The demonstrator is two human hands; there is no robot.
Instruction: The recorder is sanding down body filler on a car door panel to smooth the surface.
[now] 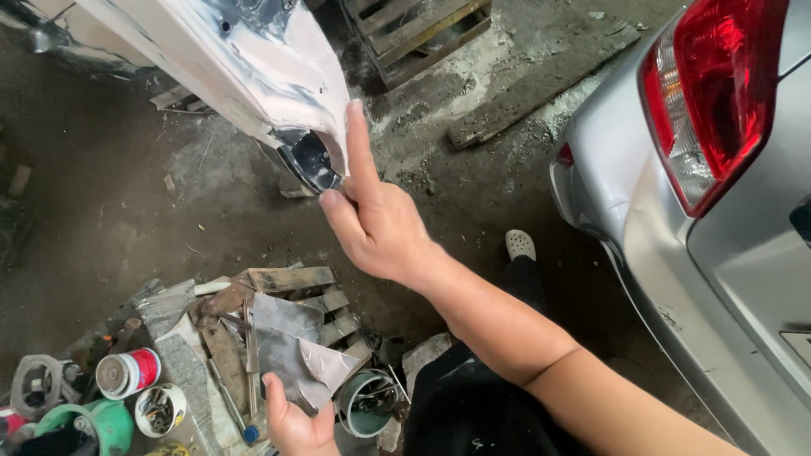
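Down at the lower left, on the dirt floor [101, 219], sit a green bucket [97, 422], a white tub of small metal parts [159, 410] and a white can with a red band [127, 372], lying on its side just beside the tub. Next to them lies a low wooden pallet [300, 297] strewn with scrap. Over its near edge the left hand [296, 422] pinches a folded sheet of grey sandpaper [291, 350], thumb on top, fingers hidden beneath. Behind the sheet stands a teal can [365, 404]. Higher up, a white car body panel [253, 67] with patches of sanded filler slants down from the top left to a dark, broken lower end [311, 160]. The right hand [376, 219] lies against that end, index finger straight and pressed flat along the panel's edge, thumb touching the dark part, other fingers curled. Beyond it lies a weathered plank [541, 84], and a white shoe [519, 245] shows near the forearm. At far right stands a silver car [676, 253] with a red tail light [718, 93].
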